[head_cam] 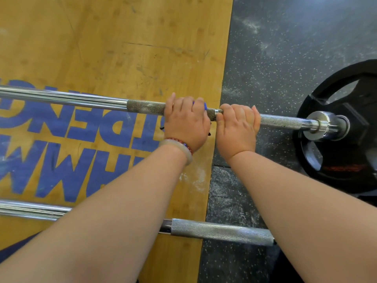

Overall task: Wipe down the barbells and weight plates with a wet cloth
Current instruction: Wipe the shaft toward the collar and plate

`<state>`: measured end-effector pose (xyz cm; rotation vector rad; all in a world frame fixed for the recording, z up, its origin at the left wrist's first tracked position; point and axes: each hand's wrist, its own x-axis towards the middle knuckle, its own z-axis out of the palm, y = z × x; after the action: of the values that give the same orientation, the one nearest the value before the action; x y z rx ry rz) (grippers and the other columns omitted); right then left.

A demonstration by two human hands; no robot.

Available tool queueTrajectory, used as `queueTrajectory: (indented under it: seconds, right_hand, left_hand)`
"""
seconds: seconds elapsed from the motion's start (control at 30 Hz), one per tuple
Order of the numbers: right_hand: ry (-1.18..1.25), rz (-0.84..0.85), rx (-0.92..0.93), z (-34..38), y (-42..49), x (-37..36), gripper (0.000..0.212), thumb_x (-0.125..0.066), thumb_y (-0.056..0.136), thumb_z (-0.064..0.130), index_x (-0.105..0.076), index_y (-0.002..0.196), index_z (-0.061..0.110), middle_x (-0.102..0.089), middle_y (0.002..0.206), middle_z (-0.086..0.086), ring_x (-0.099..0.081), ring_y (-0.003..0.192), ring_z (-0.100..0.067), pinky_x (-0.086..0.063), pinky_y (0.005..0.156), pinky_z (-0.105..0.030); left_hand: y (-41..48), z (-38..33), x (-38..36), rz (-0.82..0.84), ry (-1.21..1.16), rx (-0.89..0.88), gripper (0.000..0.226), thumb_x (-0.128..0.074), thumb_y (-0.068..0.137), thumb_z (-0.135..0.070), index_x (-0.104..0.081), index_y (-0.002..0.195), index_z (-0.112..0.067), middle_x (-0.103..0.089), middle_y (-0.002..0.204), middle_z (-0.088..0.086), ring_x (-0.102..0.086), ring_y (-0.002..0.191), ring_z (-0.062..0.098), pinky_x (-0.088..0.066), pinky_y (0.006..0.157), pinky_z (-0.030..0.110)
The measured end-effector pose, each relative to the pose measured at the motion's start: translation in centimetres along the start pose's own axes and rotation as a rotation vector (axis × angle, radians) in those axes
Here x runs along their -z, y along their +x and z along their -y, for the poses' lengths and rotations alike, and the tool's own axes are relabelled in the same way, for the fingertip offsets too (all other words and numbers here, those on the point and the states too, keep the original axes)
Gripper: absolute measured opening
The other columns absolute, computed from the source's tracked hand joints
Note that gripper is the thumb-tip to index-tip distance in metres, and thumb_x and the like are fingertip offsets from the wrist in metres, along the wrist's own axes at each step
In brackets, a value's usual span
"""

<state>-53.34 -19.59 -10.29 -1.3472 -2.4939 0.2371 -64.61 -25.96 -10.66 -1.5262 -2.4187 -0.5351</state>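
A steel barbell runs across the view from the left edge to a black weight plate on its right sleeve. My left hand grips the knurled shaft, and a bit of blue cloth shows past its fingers. My right hand grips the bar right beside it, closer to the chrome collar. A second barbell lies nearer to me, partly hidden under both forearms.
The wooden platform with blue lettering lies under the bars on the left. Black speckled rubber flooring with chalk smears covers the right side. I wear bracelets on my left wrist.
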Motion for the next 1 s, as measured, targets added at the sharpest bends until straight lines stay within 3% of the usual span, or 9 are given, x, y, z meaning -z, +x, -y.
queueTrajectory:
  seconds: [0.1,0.2,0.33,0.5,0.6,0.67,0.77,0.87,1.0]
  right_hand:
    - [-0.004,0.024,0.01,0.0,-0.1,0.1,0.044,-0.023,0.093,0.04,-0.059,0.109,0.019,-0.057,0.105,0.002,-0.045,0.111,-0.023,0.001,0.112,-0.032]
    - [-0.013,0.036,0.011,0.1,0.0,0.3,0.045,-0.02,0.093,0.041,-0.058,0.11,0.022,-0.056,0.105,0.003,-0.043,0.111,-0.021,0.0,0.112,-0.033]
    - [-0.008,0.023,0.001,0.1,0.0,0.2,0.046,-0.02,0.093,0.04,-0.058,0.111,0.02,-0.056,0.106,0.001,-0.043,0.113,-0.024,0.004,0.112,-0.031]
    - [-0.01,0.006,0.005,0.1,-0.1,-0.1,0.046,-0.022,0.094,0.039,-0.059,0.111,0.018,-0.057,0.106,-0.001,-0.043,0.113,-0.024,0.004,0.112,-0.031]
    - [-0.01,0.006,0.021,0.0,0.0,0.1,0.045,-0.023,0.094,0.04,-0.059,0.109,0.019,-0.057,0.105,0.0,-0.044,0.111,-0.024,0.001,0.112,-0.032]
    - [-0.013,0.026,0.03,0.0,0.0,0.3,0.046,-0.022,0.093,0.041,-0.058,0.11,0.019,-0.057,0.105,0.0,-0.044,0.111,-0.024,-0.001,0.112,-0.034]
    - [-0.021,0.052,0.061,-0.2,0.2,0.5,0.048,-0.022,0.093,0.045,-0.058,0.114,0.019,-0.056,0.108,0.0,-0.045,0.112,-0.025,-0.001,0.112,-0.034]
    - [-0.031,0.096,0.093,-0.5,0.3,1.2,0.039,-0.037,0.097,0.042,-0.057,0.12,0.018,-0.056,0.113,-0.002,-0.044,0.115,-0.026,-0.001,0.112,-0.033]
    - [-0.019,0.158,0.165,-0.7,1.0,2.3,0.033,-0.046,0.097,0.038,-0.058,0.121,0.018,-0.057,0.113,-0.001,-0.045,0.11,-0.025,-0.014,0.106,-0.035]
  left_hand:
    - [0.5,2.3,0.7,-0.007,0.006,-0.051,0.03,-0.04,0.086,-0.027,-0.065,0.086,-0.011,-0.059,0.072,0.003,-0.057,0.071,0.028,-0.025,0.102,0.038]
    - [0.7,5.6,1.3,-0.035,0.012,0.067,0.029,-0.038,0.087,-0.026,-0.061,0.074,-0.012,-0.055,0.064,0.003,-0.053,0.066,0.029,-0.026,0.098,0.038]
    - [0.2,5.5,1.4,-0.053,0.031,0.194,0.031,-0.038,0.089,-0.026,-0.062,0.081,-0.009,-0.058,0.07,0.005,-0.056,0.072,0.03,-0.024,0.1,0.038]
    - [-0.9,2.1,0.4,0.01,0.023,-0.003,0.034,-0.039,0.091,-0.027,-0.063,0.101,-0.006,-0.063,0.092,0.009,-0.057,0.09,0.031,-0.028,0.103,0.042]
    - [-0.5,3.5,0.9,0.032,0.058,-0.071,0.035,-0.037,0.092,-0.031,-0.063,0.1,-0.008,-0.062,0.088,0.006,-0.058,0.086,0.03,-0.029,0.099,0.039]
    - [0.1,5.4,1.7,0.024,0.051,0.046,0.034,-0.035,0.092,-0.033,-0.061,0.084,-0.012,-0.054,0.071,0.002,-0.054,0.074,0.028,-0.031,0.096,0.038]
    - [0.6,7.2,2.4,0.046,0.024,0.226,0.036,-0.026,0.093,-0.036,-0.049,0.074,-0.017,-0.042,0.067,-0.003,-0.042,0.07,0.025,-0.024,0.105,0.038]
    - [0.3,6.6,2.2,0.057,0.036,0.177,0.04,-0.027,0.094,-0.035,-0.059,0.087,-0.013,-0.051,0.075,-0.001,-0.052,0.079,0.027,-0.013,0.109,0.037]
    - [-0.9,4.4,1.8,0.071,0.081,-0.033,0.037,-0.037,0.092,-0.032,-0.062,0.105,-0.007,-0.063,0.096,0.007,-0.059,0.093,0.03,-0.015,0.11,0.042]
